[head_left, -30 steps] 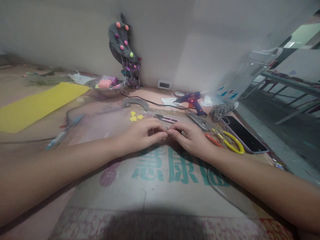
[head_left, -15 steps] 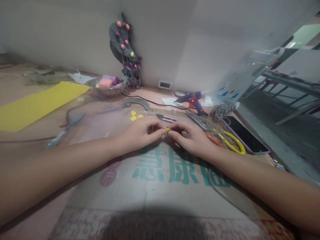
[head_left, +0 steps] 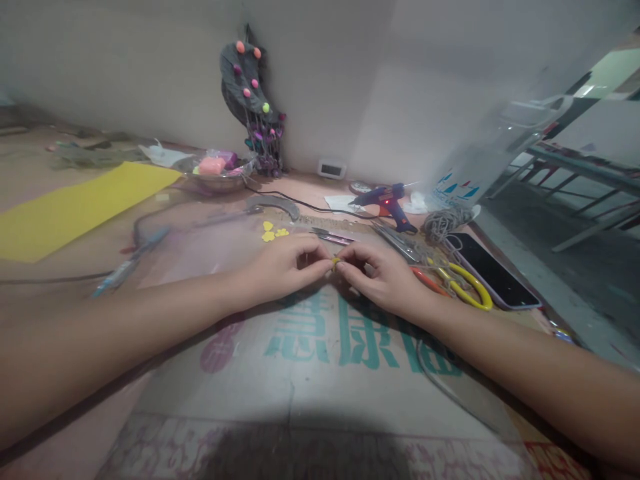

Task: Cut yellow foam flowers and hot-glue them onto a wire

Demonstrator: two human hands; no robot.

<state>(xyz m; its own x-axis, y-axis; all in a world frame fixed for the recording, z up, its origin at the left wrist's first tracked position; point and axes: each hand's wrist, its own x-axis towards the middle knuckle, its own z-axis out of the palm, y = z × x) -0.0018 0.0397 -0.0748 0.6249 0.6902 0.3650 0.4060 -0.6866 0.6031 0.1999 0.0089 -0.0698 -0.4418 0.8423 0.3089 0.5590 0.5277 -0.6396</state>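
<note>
My left hand (head_left: 295,267) and my right hand (head_left: 377,273) meet fingertip to fingertip above the printed cardboard sheet (head_left: 320,393). Thumb and forefinger of each pinch a small yellow piece (head_left: 335,261), mostly hidden by the fingers; its shape cannot be made out. Just beyond my left hand lie several small yellow cut-outs (head_left: 269,236) with rounded lobes. A slim pen-like tool (head_left: 334,237) rests behind my fingertips. To the right of my right hand are scissors (head_left: 470,285) with yellow and orange handles.
A blue glue gun (head_left: 383,198) with a red light stands at the back right, near grey twine (head_left: 443,223) and a phone (head_left: 493,270). Yellow sheet (head_left: 90,207) lies left, beside a bowl (head_left: 220,180). A grey crescent decoration (head_left: 245,87) leans on the wall.
Both hands stay in place with small finger movements. Less of the yellow piece shows between the fingertips now than before.
</note>
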